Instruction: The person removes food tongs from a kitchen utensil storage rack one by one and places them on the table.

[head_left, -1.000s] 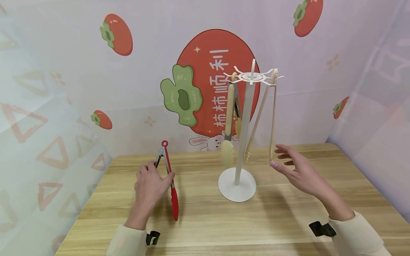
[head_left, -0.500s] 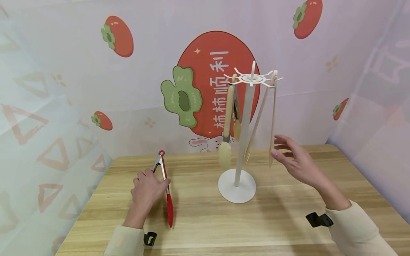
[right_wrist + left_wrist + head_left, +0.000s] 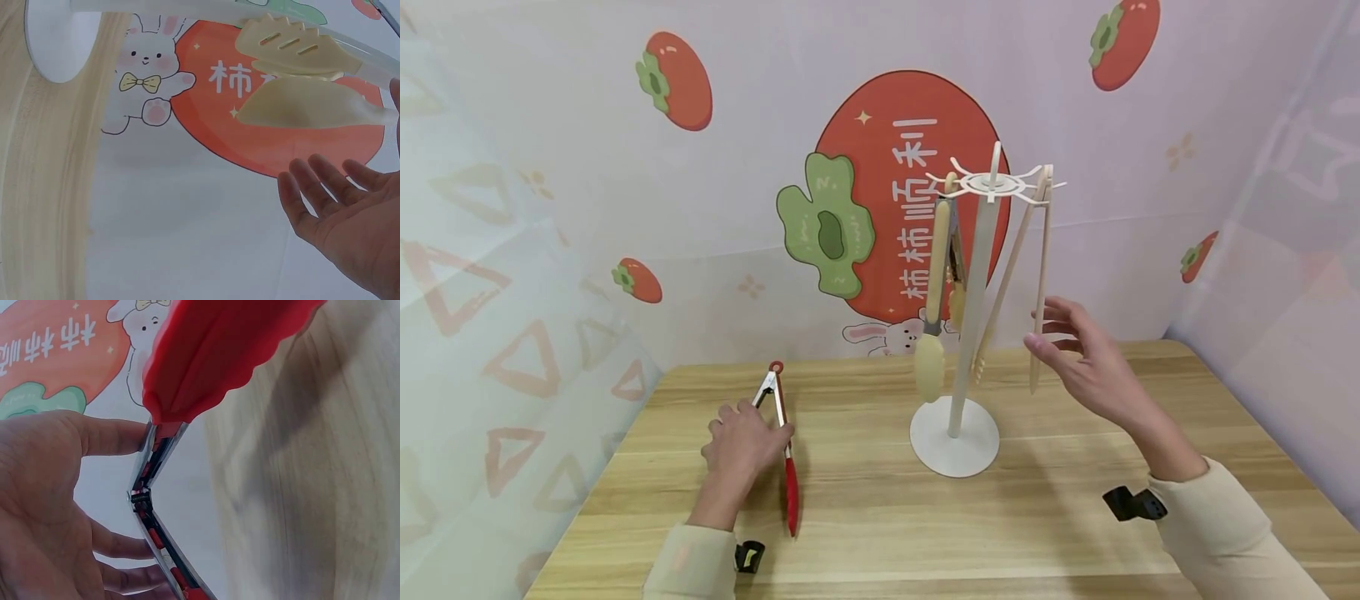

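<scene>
My left hand [image 3: 741, 446] grips red-and-metal tongs [image 3: 791, 492] at the left of the table, thumb on one arm and fingers on the other. In the left wrist view, the tongs' arms stand spread at the hinge [image 3: 141, 499], and a red scalloped head [image 3: 206, 353] is near the camera. Beige tongs [image 3: 1042, 283] hang with spread arms from the right of a white rack [image 3: 972, 292]. My right hand [image 3: 1093, 367] is beside their right arm, thumb and fingers apart. In the right wrist view, the relaxed fingers [image 3: 325, 187] lie below the tongs' beige heads [image 3: 306, 103].
Another pair of tongs [image 3: 936, 267], with beige handle and head, hangs at the rack's left. The rack's round white base [image 3: 955, 454] stands mid-table. A printed cloth [image 3: 730, 192] rises behind the wooden table [image 3: 865, 533].
The red tongs and my left hand have shifted slightly left and toward me. My right hand has risen a little and moved left along the hanging beige tongs.
</scene>
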### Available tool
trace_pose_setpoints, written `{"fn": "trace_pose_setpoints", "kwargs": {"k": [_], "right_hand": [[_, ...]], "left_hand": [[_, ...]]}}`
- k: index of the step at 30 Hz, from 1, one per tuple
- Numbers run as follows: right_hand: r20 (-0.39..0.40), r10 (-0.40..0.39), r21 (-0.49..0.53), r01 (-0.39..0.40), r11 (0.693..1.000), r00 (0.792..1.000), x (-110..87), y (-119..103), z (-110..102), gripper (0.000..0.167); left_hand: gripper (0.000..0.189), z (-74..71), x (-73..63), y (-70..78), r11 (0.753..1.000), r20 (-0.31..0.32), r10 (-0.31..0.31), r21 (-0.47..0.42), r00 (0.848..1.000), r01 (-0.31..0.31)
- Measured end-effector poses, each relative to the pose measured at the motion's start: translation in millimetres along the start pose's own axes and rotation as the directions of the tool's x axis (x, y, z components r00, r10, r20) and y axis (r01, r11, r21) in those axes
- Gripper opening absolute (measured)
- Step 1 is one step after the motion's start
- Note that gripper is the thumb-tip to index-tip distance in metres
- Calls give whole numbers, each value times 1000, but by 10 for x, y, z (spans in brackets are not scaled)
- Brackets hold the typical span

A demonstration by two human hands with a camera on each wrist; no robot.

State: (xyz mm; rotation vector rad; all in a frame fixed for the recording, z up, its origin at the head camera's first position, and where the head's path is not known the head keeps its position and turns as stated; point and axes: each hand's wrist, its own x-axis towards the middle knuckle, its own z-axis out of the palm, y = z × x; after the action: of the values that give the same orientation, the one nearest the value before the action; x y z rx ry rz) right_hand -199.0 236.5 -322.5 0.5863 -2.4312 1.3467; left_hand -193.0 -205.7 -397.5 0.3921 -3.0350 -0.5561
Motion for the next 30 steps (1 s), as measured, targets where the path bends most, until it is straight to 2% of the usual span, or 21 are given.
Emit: {"fn": "trace_pose_setpoints", "kwargs": {"k": [8,19,30], "right_hand": [[-47,-50,-14,49,999,998,58,-44,32,57],[-58,-65,-1,65,998,996,127,-125,74,56],[-163,-63,45,71,996,985,190,-251,115,55]], "left_hand": [[70,28,17,-61,1000,47,-29,14,998,28],[70,78,44,-117,998,112,-52,36,992,48],[66,66,53,-111,997,177,-55,61,983,45]]}}
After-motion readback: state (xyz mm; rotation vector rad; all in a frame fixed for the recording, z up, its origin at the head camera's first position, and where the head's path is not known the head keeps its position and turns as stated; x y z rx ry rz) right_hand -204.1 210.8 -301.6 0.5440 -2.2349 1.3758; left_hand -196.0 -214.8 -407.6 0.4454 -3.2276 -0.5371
